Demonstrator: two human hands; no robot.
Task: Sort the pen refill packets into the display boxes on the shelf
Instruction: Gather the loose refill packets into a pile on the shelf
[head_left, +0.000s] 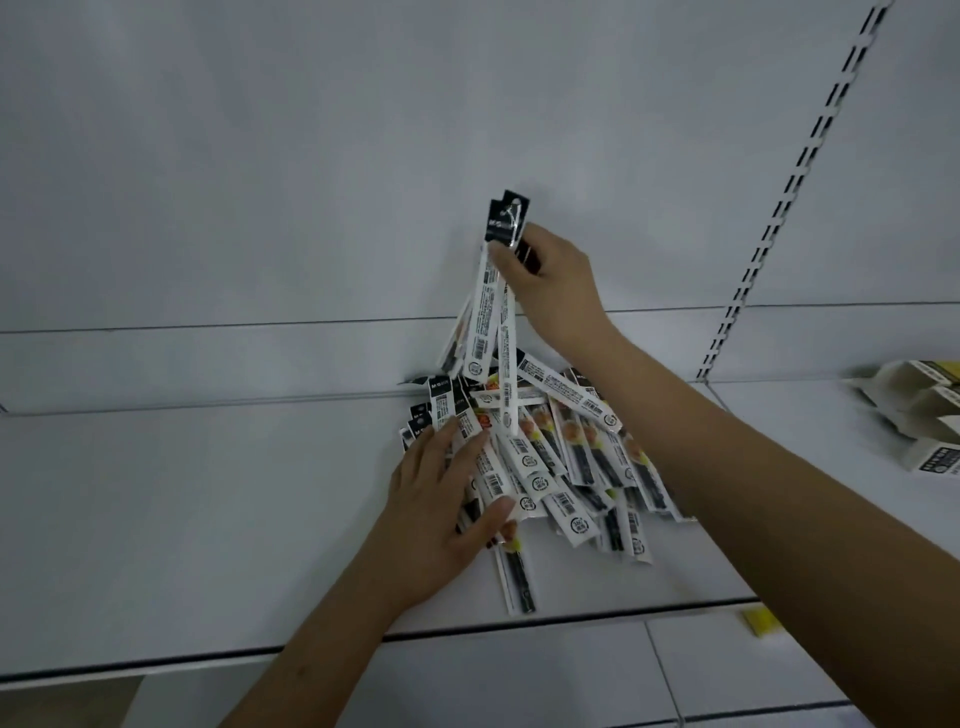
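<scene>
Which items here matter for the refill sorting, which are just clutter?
Job:
- raised packets, held by right hand
- packet pile, under left hand
- display boxes
- shelf

Clutter:
- yellow tag
- slotted upright

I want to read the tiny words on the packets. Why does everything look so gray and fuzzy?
Head view: dim, flat light turns the white shelf gray; the print on the pile of refill packets is too soft and small to read; the packets held up by the right hand are slightly blurred; the wide lens bends the slotted upright and shelf edges.
</scene>
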